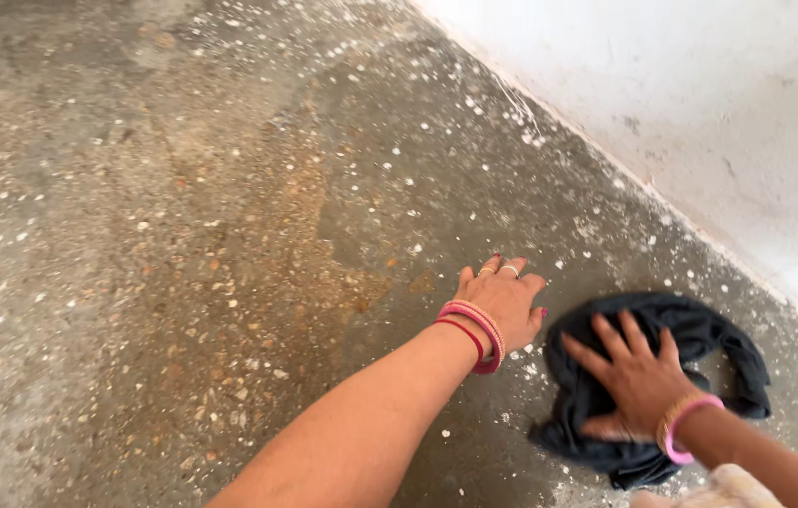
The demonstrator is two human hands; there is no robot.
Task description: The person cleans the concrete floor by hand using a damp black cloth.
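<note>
Right hand (639, 376): fingers spread, palm pressed flat on dark cloth (700, 329) bunched on speckled concrete floor (135, 282). Left hand (504, 299): fingers together, flat on floor, just left of cloth, near white wall (700, 94).

We cannot see the fingertips of the left hand (504, 299), folded away against the speckled grey concrete floor (135, 235). The right hand (632, 378) hides part of the crumpled dark grey cloth (700, 334); both forearms run off the bottom edge.
</note>
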